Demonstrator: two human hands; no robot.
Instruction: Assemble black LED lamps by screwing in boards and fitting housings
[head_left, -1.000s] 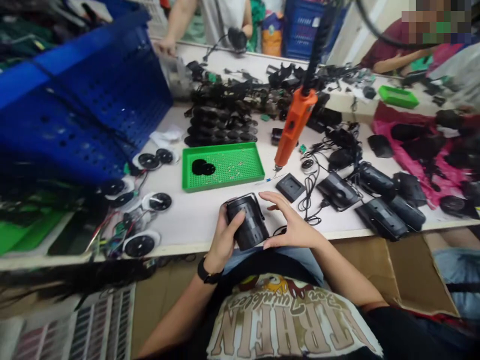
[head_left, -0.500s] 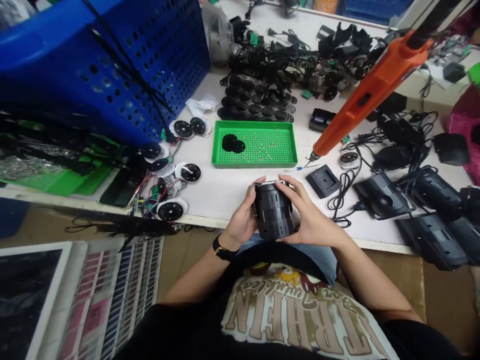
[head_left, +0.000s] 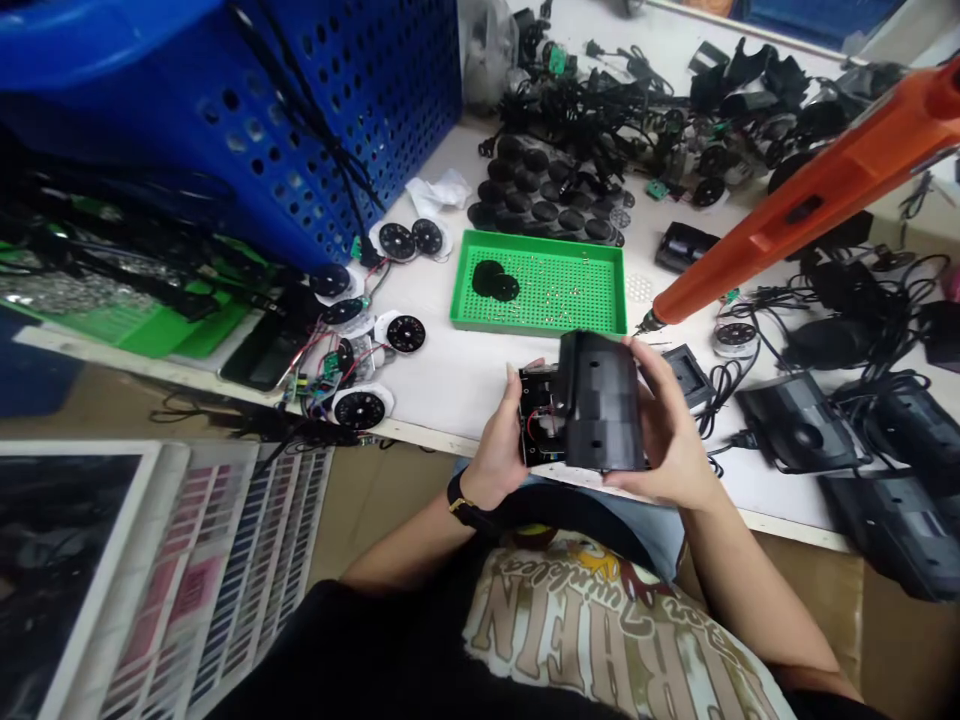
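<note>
Both my hands hold a black cylindrical plastic housing (head_left: 600, 415) just above the table's near edge. It lies on its side, its open end to the left, where red wires and a small board show inside. My left hand (head_left: 501, 455) cups that open end, fingers closed on it. My right hand (head_left: 671, 440) wraps the housing's right side. An orange electric screwdriver (head_left: 795, 215) hangs slanted above, its tip close over my right hand's fingers. A green perforated tray (head_left: 592, 290) with small screws and two black discs lies just beyond.
A large blue perforated crate (head_left: 315, 110) stands at the far left. Round speaker parts with coloured wires (head_left: 360, 350) lie left of my hands. Black housings and cables (head_left: 847, 410) crowd the right side, and a heap of black parts (head_left: 600, 130) fills the back.
The housing has been turned from upright onto its side, open end now to the left. My head has tipped down and nearer, so the table appears shifted upward and right.
</note>
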